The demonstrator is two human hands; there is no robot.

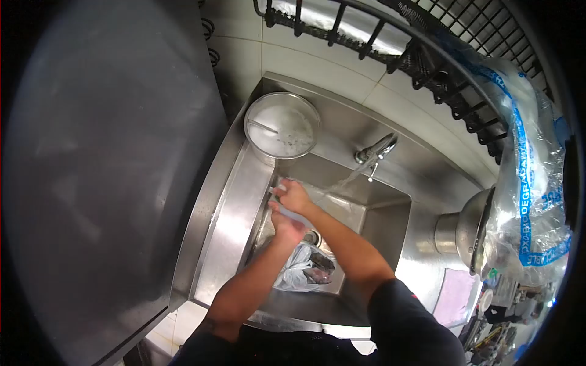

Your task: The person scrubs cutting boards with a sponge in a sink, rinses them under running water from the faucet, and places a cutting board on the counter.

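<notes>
Both hands are low over the left part of a steel sink [381, 226]. My right hand [294, 196] is closed on a pale, translucent thing that looks like plastic. Just below it, my left hand [285, 227] has its fingers wrapped round the same pale plastic [293, 215]. Beneath my left forearm a whitish plastic bag [296, 271] lies in the basin, with dark, pinkish contents [320, 268] showing. Water runs from the faucet [375, 149] into the basin, to the right of my hands. A drain [312, 238] shows beside my left wrist.
A round metal lid or pan [282, 125] rests at the sink's back left corner. On the right stand a metal pot [461, 233] and a pink cloth [455, 296]. A black wire rack [378, 30] with clear plastic bags [528, 183] hangs above. A large grey panel [110, 171] fills the left.
</notes>
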